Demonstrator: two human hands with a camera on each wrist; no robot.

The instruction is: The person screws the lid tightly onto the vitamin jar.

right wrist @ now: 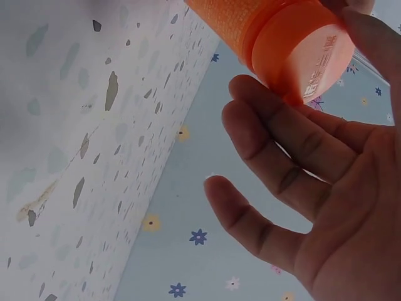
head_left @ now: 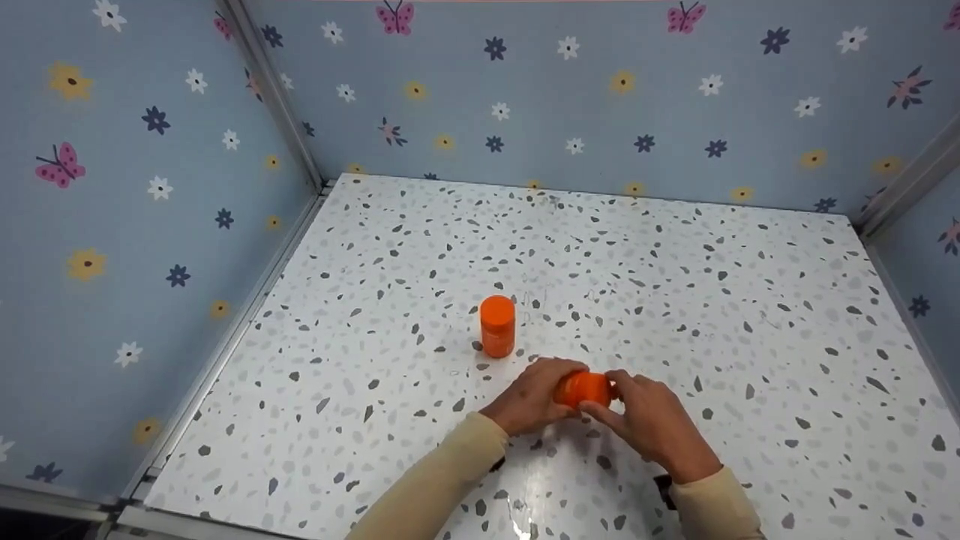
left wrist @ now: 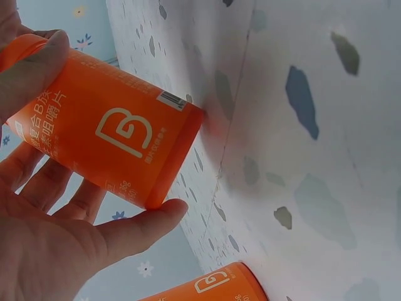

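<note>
Both hands are on one orange pill bottle (head_left: 585, 390), tilted on its side just over the tabletop. My left hand (head_left: 536, 397) grips its body; in the left wrist view the thumb lies along the base edge of the bottle (left wrist: 119, 125), which has white print and a barcode. My right hand (head_left: 649, 416) pinches the capped end between thumb and forefinger. The right wrist view shows the orange lid (right wrist: 307, 53) with raised lettering, the other fingers (right wrist: 276, 175) loosely bent below it. A second orange bottle (head_left: 497, 326) stands upright, capped, beyond the left hand.
The white speckled tabletop (head_left: 375, 285) carries both bottles. Blue flowered panels (head_left: 525, 90) rise at the back and sides, with a metal strip (head_left: 225, 345) along the left edge.
</note>
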